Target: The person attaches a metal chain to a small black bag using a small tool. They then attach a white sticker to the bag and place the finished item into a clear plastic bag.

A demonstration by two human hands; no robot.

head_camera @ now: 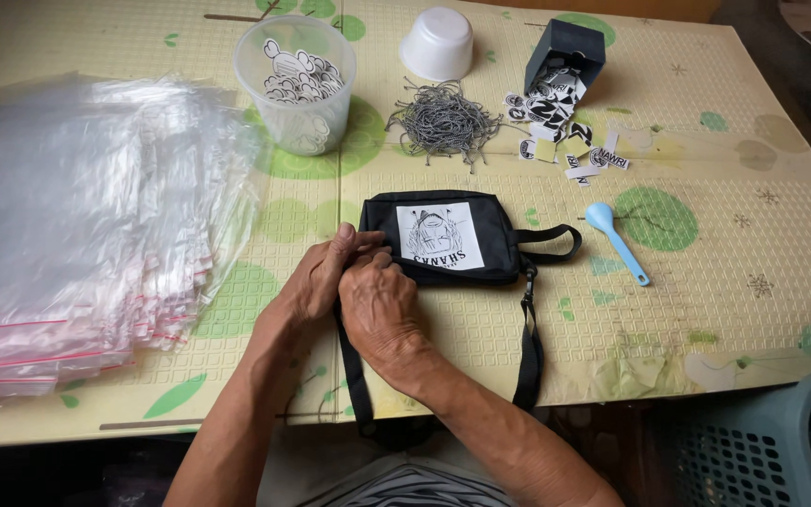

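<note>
My left hand (316, 277) and right hand (377, 300) pinch the near-left corner of the black pouch (466, 239), fingers closed on it. It lies flat mid-desk (706, 310), long axis left-right, strap (529, 347) trailing toward me.

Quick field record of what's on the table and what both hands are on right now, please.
Left hand: on the left edge of the black pouch, fingers curled on it
Right hand: beside the left, fingers at the same edge
Pouch: flat on the table mat, white printed patch up, strap trailing to the near edge
Left of pouch: stack of clear bags
Behind: clear cup of stickers, white bowl, pile of cords, tipped black box
Right: blue spoon
</note>
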